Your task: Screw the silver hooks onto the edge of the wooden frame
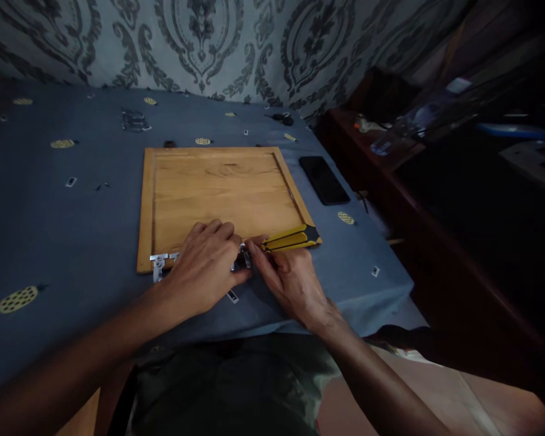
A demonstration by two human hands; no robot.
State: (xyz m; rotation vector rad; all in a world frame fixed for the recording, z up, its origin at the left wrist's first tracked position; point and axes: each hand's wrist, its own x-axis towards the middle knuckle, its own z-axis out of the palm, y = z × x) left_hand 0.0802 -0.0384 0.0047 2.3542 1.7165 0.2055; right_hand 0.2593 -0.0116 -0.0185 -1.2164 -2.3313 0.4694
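Observation:
A wooden cabinet door point(222, 188) with a raised frame lies flat on the cloth. Over its near edge bends my left hand point(209, 263), closed around a metal hinge point(241, 259), with the thumb below it and the fingertips hidden. My right hand point(293, 281) is closed beside that hinge, thumb and fingers pinching the front of a yellow-and-black screwdriver point(288, 238). Its handle points right over the door's near right corner; the tip is hidden by my fingers. Another metal hinge point(158, 265) sits at the near left corner of the door.
A black phone point(324, 180) lies right of the door. Small metal parts point(134, 120) and a dark object point(281, 118) lie farther back on the blue cloth point(95, 230). Two tiny screws point(103, 186) lie left. A dark red cabinet point(367, 142) with a clear bottle point(402, 130) stands at right.

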